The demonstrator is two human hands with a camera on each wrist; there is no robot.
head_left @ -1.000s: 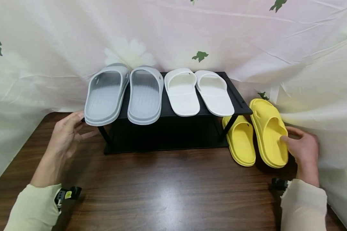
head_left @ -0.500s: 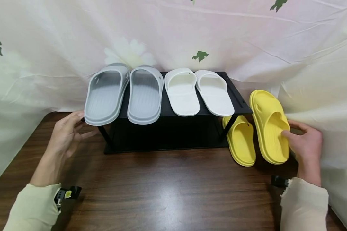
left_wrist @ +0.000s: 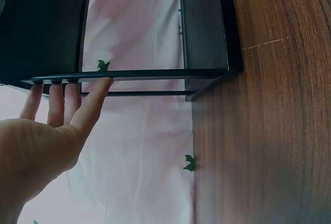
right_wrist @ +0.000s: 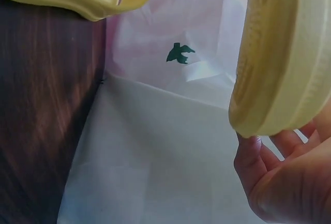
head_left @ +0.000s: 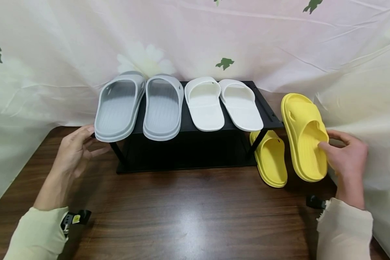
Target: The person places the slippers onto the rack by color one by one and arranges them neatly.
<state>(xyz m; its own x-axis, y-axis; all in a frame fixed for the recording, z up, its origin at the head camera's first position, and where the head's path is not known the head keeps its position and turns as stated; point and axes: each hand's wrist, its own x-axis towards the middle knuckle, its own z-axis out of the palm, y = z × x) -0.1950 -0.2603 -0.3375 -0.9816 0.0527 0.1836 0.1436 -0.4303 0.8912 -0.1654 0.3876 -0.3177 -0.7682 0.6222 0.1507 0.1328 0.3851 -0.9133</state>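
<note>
Touching a black two-tier rack (head_left: 188, 159), the left grip (head_left: 71, 151) is extended; a yellow rounded slipper (head_left: 307, 139) is pinched by the right grip (head_left: 349, 155).

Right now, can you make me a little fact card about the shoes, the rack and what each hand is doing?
On the black rack: two gray clogs, two white slippers
Right hand: holds a yellow slipper up off the wood
Left hand: fingers touch the rack's side
Other yellow slipper: on the wood, by the rack's right end
Behind: pale cloth with green shapes
</note>
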